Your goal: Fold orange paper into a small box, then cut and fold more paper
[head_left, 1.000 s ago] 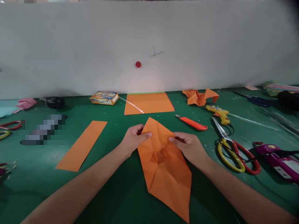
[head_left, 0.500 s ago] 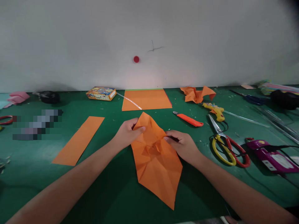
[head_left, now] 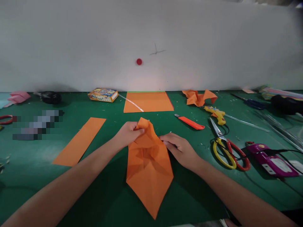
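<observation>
A creased sheet of orange paper (head_left: pixel 150 176) is held up between my two hands, its pointed lower end toward me. My left hand (head_left: pixel 129 134) pinches the upper left edge, thumb on top. At the upper right edge, the fingers of my right hand (head_left: pixel 180 148) are closed on the paper; some fingertips are hidden. Folds and a dented area show across the sheet's middle. To the left lies a flat orange paper strip (head_left: pixel 80 142). Right of the paper, beyond my right hand, are an orange utility knife (head_left: pixel 190 122) and scissors (head_left: pixel 224 145) with yellow and red handles.
Against the wall lie a small box (head_left: pixel 103 95), a stack of orange sheets (head_left: pixel 149 102) and a crumpled orange paper piece (head_left: pixel 200 97). A yellow glue gun (head_left: pixel 215 114) with a trailing cord and a purple device (head_left: pixel 272 160) are on the right of the green table (head_left: pixel 106 189).
The held paper has turned so its lower point swings left, and its upper part has narrowed. My right hand has shifted slightly left and down along the edge.
</observation>
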Available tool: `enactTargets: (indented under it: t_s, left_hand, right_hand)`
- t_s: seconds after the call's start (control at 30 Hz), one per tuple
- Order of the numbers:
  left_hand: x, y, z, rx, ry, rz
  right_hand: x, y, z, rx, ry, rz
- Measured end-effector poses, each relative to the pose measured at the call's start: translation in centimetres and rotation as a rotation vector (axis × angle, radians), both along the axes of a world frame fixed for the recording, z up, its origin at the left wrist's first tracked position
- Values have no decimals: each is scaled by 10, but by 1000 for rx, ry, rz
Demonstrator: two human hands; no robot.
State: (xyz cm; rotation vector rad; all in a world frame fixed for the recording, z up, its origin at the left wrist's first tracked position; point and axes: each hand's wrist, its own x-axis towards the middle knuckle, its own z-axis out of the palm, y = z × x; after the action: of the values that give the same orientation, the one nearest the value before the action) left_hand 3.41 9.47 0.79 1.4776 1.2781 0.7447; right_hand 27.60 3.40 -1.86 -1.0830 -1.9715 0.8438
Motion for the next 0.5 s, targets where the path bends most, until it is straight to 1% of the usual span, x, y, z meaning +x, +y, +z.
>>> enactTargets:
  t_s: [0.1,0.17,0.33,0.4,0.5]
  left_hand:
    - [-1,1,0,8,1,2]
    - [0,0,1,30,22,-8]
    - [4,-3,3,117,116,30]
    - [5,-4,2,111,125,22]
    - [6,-4,3,43,108,-17]
  right_hand:
    - [-2,-2,2,-30,-15,35]
    - [-3,-6,3,-77,-15,29]
    - [-9,-14,2,-147,174,46]
    - [-12,-16,1,-146,160,4]
    - [-14,-16,-1,-105,100,-67]
